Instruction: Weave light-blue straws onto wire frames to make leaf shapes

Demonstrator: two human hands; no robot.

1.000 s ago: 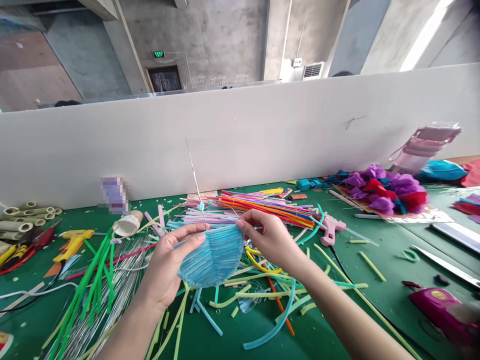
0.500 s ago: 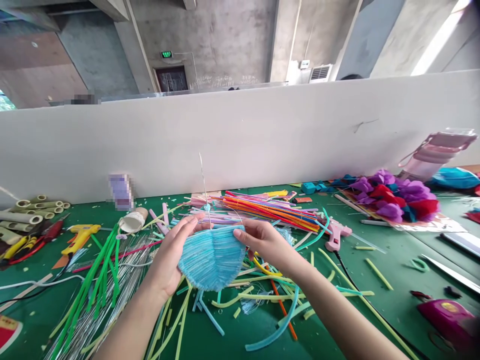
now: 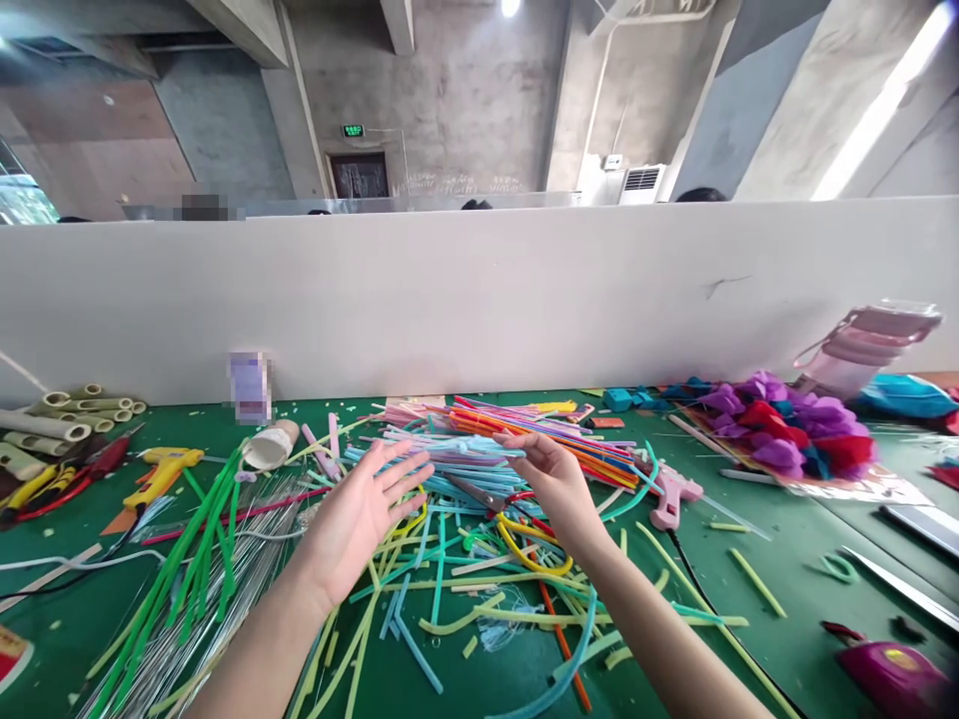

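My right hand point(image 3: 550, 479) is closed, its thumb and fingers pinching the end of a light blue fuzzy leaf point(image 3: 483, 448). The leaf now appears nearly edge-on, a thin strip hard to separate from the stems behind it. My left hand point(image 3: 367, 514) is open, palm turned inward and fingers spread, apart from the leaf. Behind both hands lies a pile of colored pipe cleaners point(image 3: 546, 429) in orange, pink and blue. Between the wrists are scissors point(image 3: 486, 496) and a yellow loop point(image 3: 528, 554) among loose cut stems.
A yellow glue gun point(image 3: 161, 474), green stems point(image 3: 202, 559) and thin wires point(image 3: 247, 544) lie left. On the right are a pink glue gun point(image 3: 670, 494), purple and red petals point(image 3: 779, 419), a bottle point(image 3: 861, 350) and a blade point(image 3: 903, 589). A white partition point(image 3: 479, 300) stands behind.
The leaf has turned from facing me to nearly edge-on. My left hand has let go of it and opened, while my right hand has moved slightly. The view has tilted up a little.
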